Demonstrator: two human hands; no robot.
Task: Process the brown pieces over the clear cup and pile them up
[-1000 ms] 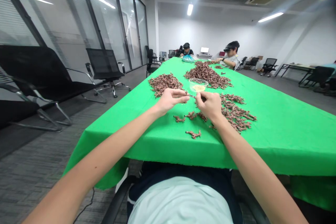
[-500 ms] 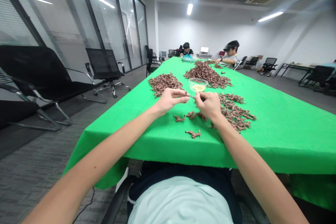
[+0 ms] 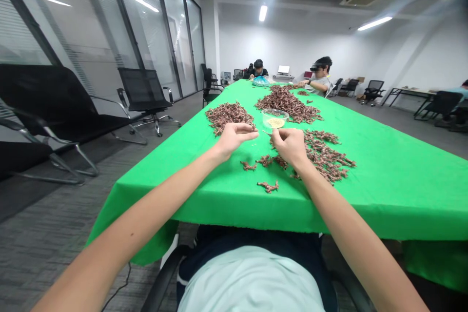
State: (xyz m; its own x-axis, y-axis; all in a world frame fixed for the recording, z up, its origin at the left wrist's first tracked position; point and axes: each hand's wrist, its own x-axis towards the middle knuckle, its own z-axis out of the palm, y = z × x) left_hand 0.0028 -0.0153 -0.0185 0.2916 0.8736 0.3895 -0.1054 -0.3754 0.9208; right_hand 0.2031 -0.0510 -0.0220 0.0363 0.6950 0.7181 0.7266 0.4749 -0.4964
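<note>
My left hand (image 3: pixel 234 140) hovers over the green cloth beside the left pile (image 3: pixel 229 116) of brown, knobbly, twig-like pieces. Its thumb and fingers are apart, and I make out nothing held between them. Facing it, my right hand (image 3: pixel 291 146) is closed in a pinch on a thin metal tool (image 3: pixel 266 132), probably tweezers, whose tip points left. Just beyond both hands stands a clear plastic bowl (image 3: pixel 275 119) with pale bits in it. A few loose brown pieces (image 3: pixel 268 186) lie nearer me, and a spread of them (image 3: pixel 327 158) lies right of my right hand.
A larger brown pile (image 3: pixel 288 105) lies behind the bowl on the green-covered table (image 3: pixel 383 170). Near the far end are a blue bag (image 3: pixel 261 81) and two people, one seated along the right side (image 3: pixel 320 80). Black chairs (image 3: pixel 146 90) stand on the left.
The brown piece seen at my left fingertips half a second ago no longer shows there. The tool tip is now apart from my left hand, and tiny pale specks show on the cloth below.
</note>
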